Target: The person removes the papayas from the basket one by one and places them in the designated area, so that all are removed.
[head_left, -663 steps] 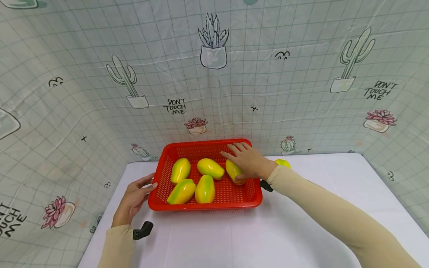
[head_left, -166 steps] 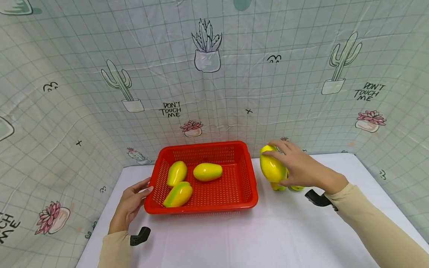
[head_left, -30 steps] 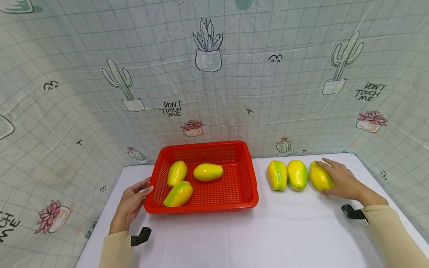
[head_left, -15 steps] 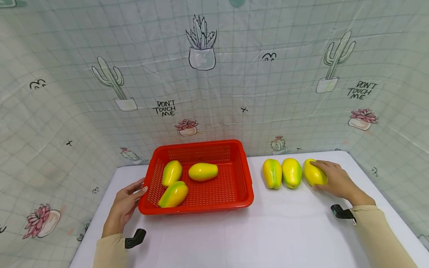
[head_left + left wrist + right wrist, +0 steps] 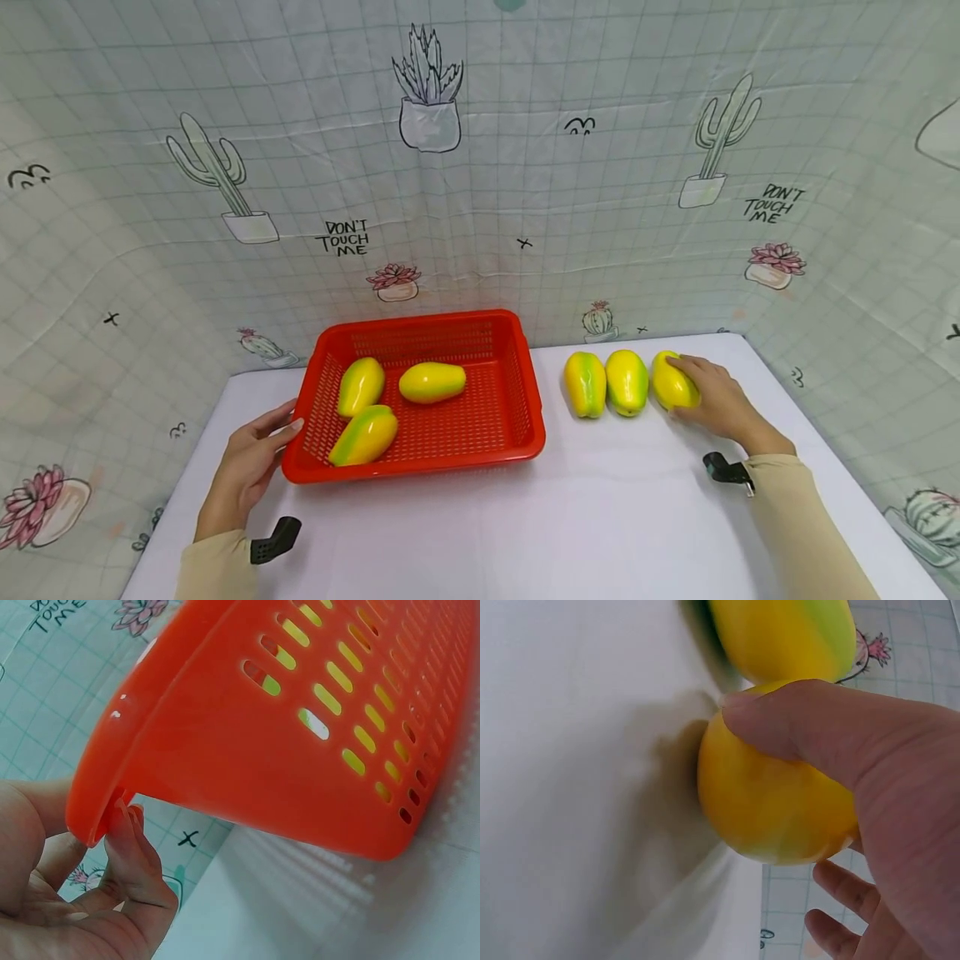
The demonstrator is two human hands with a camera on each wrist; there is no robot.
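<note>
Right hand: the right hand lies over the outermost papaya, thumb across its top and fingers round its far side, a holding grip that keeps the rounded fruit from rolling on the table.
Row on table: that papaya sits at about 3 o'clock from the red basket, the third in a line with two more papayas; the three lie side by side, long axes pointing away from the person, so each is steadied by its neighbour.
Left hand: the left hand is at the basket's 9 o'clock edge, fingers fairly straight, tips against the rim, likely bracing it so it does not slide.
Basket contents: three papayas lie loosely inside, toward the left half.
Left wrist view: shows what the head camera cannot, fingertips tucked under the rolled rim of the basket, with yellow and green showing through the slots.
Right wrist view: the thumb presses across the papaya, which rests on the table; the neighbouring fruit seems to touch it, though the blur leaves that unsure.
Head view only: the whole row and the cactus-print curtain behind.
</note>
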